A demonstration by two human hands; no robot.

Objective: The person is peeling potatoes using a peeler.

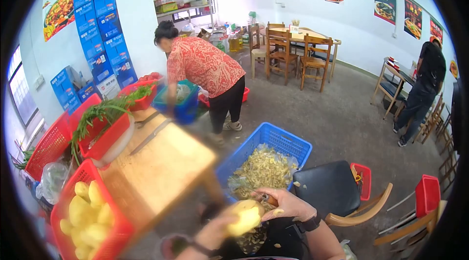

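Observation:
My left hand (218,229), blurred by motion, is wrapped round a partly peeled yellow potato (245,217). On its right, my right hand (289,205) grips a peeler (269,199) with a brown handle, close against the potato. Both hands are above my lap, where peel scraps lie on dark cloth. Just beyond them, a blue basket (297,148) on the floor holds a large heap of peelings (264,167). Peeled potatoes (88,213) fill a red basket (118,224) at the lower left.
A wooden table (161,172) bears a knife (151,136) and a red basket of green onions (105,130). A person (205,67) bends over blue crates behind it. A black chair (326,189) stands close on the right. Another person (430,79) stands at the far right.

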